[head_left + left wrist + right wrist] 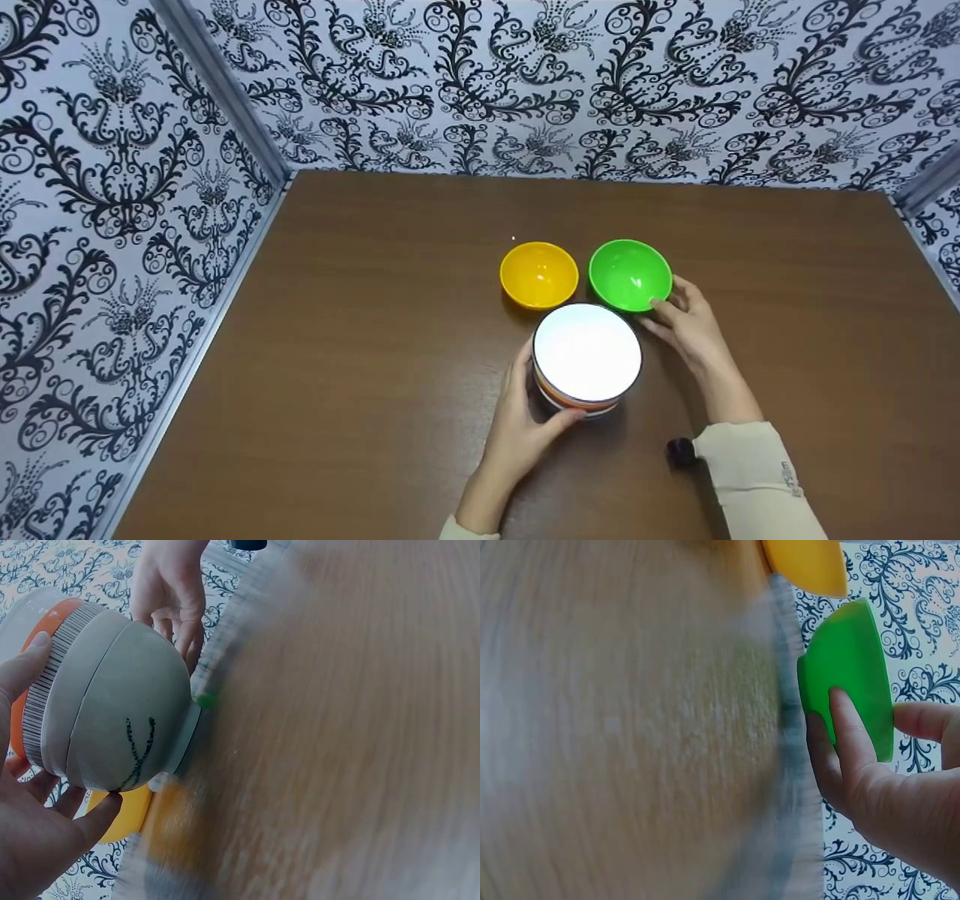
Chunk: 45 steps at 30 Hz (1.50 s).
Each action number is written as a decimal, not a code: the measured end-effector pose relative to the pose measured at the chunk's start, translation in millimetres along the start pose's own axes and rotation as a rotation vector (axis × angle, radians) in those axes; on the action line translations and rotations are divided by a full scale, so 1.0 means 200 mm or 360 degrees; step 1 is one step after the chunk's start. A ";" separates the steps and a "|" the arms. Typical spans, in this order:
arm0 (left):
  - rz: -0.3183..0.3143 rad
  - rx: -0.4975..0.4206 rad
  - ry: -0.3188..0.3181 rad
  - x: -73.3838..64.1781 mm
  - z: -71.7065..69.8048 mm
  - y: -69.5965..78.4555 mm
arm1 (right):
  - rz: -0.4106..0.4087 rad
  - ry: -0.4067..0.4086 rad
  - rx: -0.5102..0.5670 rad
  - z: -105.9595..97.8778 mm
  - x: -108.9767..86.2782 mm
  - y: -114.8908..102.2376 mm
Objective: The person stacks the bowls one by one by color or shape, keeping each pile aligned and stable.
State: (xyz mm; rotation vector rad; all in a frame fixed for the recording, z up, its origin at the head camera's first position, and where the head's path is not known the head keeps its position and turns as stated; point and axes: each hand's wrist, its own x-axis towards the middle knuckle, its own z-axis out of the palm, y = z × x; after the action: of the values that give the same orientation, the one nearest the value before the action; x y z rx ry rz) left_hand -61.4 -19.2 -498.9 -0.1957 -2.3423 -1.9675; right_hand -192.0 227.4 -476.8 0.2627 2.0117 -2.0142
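Note:
My left hand point(521, 424) grips a stack of white bowls point(587, 352), its fingers spread along the near and left sides. The left wrist view shows the stack's point(124, 701) orange and striped bands, with dark crossed lines on the lowest bowl. With the thumb at the rim and fingers against the outer wall, my right hand point(694, 322) holds a green bowl point(630, 275). The green bowl point(847, 667) is upright, its base close to the tabletop. Just left of it is a yellow bowl point(538, 275), directly behind the white stack.
The brown wooden table point(360, 300) meets patterned walls point(525, 90) at the back and left. A small black object point(681, 453) sits at the right sleeve's point(750, 465) cuff. A tiny white speck lies behind the yellow bowl.

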 end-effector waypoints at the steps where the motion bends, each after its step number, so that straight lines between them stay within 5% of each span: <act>1: 0.0006 0.0000 -0.0001 0.00 0.00 0.00 | -0.0003 0.0004 -0.0012 0.00 0.00 0.00; 32: -0.0068 0.0036 0.0003 0.00 0.00 -0.01 | -0.0153 -0.0003 -0.0045 -0.01 -0.12 -0.11; 45: 0.0017 0.0027 0.0012 0.00 0.00 0.00 | -0.0203 -0.0002 0.0014 -0.02 -0.17 -0.12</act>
State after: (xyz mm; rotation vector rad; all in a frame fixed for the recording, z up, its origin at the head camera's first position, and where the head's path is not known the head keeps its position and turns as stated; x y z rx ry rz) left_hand -60.9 -18.8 -499.9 -0.1991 -2.3472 -1.9393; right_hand -168.3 233.5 -443.4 0.1377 2.0677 -2.0983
